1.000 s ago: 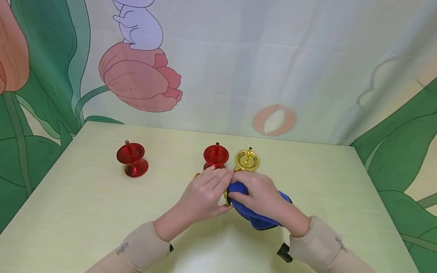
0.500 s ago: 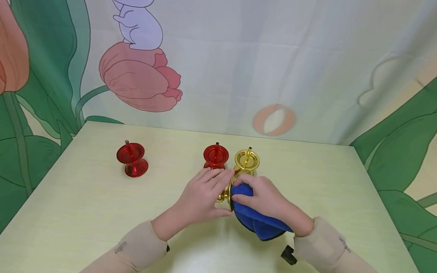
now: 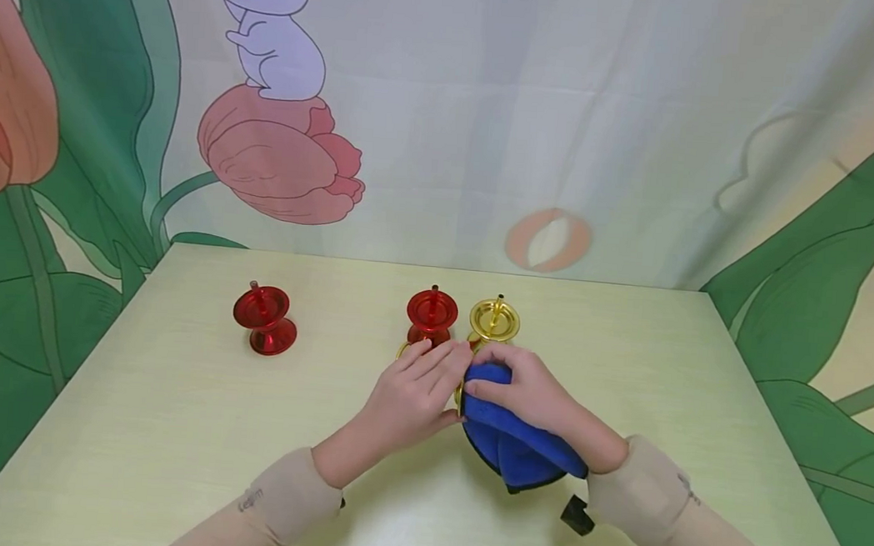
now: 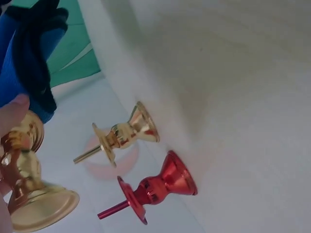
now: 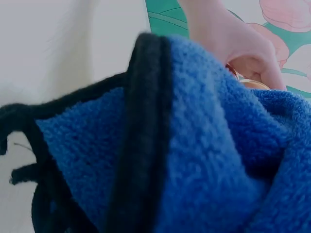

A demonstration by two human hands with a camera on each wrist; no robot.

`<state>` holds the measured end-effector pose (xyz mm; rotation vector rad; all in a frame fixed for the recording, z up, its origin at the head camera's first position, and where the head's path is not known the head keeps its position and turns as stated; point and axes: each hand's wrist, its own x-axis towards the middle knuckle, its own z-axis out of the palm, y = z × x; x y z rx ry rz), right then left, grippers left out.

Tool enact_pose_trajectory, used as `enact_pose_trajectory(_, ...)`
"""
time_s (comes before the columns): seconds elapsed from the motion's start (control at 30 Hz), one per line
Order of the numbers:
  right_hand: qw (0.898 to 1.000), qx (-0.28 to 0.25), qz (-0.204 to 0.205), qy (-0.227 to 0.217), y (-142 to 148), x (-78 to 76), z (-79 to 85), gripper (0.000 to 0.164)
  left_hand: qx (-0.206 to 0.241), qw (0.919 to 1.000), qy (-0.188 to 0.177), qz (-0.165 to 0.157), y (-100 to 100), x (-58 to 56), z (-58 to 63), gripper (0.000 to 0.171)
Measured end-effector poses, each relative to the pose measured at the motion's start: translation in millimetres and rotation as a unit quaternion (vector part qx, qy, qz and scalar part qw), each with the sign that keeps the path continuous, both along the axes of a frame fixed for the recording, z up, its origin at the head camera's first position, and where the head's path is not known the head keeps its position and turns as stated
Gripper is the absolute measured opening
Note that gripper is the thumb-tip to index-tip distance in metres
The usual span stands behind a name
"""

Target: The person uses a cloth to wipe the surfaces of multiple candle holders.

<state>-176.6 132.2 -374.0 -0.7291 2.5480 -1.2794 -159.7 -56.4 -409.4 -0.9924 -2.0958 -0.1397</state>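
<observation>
My left hand (image 3: 413, 395) grips a gold candle holder (image 4: 30, 170), which is tipped on its side above the table. In the head view that hand hides most of it; the left wrist view shows its flared base and stem. My right hand (image 3: 530, 398) pinches a blue cloth (image 3: 519, 458) with black edging, pressed against the dish end of the gold holder. The cloth's loose part hangs below the right hand and fills much of the right wrist view. Just beyond both hands stand a red candle holder (image 3: 432, 309) and a second gold one (image 3: 506, 331), both upright.
Another red candle holder (image 3: 273, 338) stands apart on the left of the pale table (image 3: 135, 421). Behind the table's back edge hangs a printed curtain (image 3: 445, 140) with flowers and a white animal.
The cloth and right hand have shifted slightly right, and the loose cloth hangs lower. The gold holder's stem showed half a second ago and is now covered again by my left hand.
</observation>
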Motion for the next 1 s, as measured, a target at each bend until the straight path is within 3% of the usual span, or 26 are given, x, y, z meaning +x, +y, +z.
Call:
enact_pose_trajectory(0.1, 1.0, -0.007, 0.001, -0.014, 2, -0.4, -0.1, 0.017, 0.002, 0.9998, -0.018, -0.005, 0, 2.9, -1.3, 0.084)
enact_pose_trajectory(0.2, 1.0, 0.009, 0.001, -0.002, 4, 0.2, 0.4, 0.016, -0.011, 0.9945, -0.104, -0.011, -2, 4.3, 3.8, 0.088)
enact_pose_trajectory(0.33, 0.999, 0.029, 0.004, 0.016, 6, 0.9, 0.9, 0.016, -0.038, 0.9715, -0.234, -0.005, -4, 2.0, 17.3, 0.088)
enact_pose_trajectory(0.43, 0.999, 0.027, 0.012, 0.016, 6, 1.0, 0.5, 0.017, -0.052, 0.9576, -0.283, -0.004, -4, -0.4, 24.4, 0.088)
enact_pose_trajectory(0.47, 1.0, 0.024, 0.013, 0.012, 5, 1.0, 0.3, 0.017, -0.055, 0.9571, -0.284, -0.006, -4, -0.6, 25.5, 0.088)
enact_pose_trajectory(0.53, 1.0, 0.012, 0.014, 0.004, 5, 0.4, -0.3, 0.017, -0.057, 0.9645, -0.258, -0.011, -3, -0.8, 24.3, 0.088)
enact_pose_trajectory(0.67, 0.999, -0.031, 0.003, -0.027, 5, -2.2, -2.2, 0.018, -0.05, 0.9913, -0.122, -0.002, 0, 0.9, 14.9, 0.085)
enact_pose_trajectory(0.77, 0.997, -0.054, -0.005, -0.049, 6, -3.6, -3.2, 0.02, -0.038, 0.9982, -0.046, 0.009, 2, 3.5, 6.9, 0.081)
enact_pose_trajectory(0.87, 0.997, -0.055, -0.003, -0.056, 7, -3.9, -4.2, 0.02, -0.03, 0.998, -0.055, 0.01, 1, 5.8, 3.3, 0.083)
enact_pose_trajectory(1.0, 0.999, -0.021, -0.003, -0.033, 6, -1.8, -3.6, 0.019, -0.034, 0.9872, -0.156, 0.002, -3, 5.2, 11.4, 0.087)
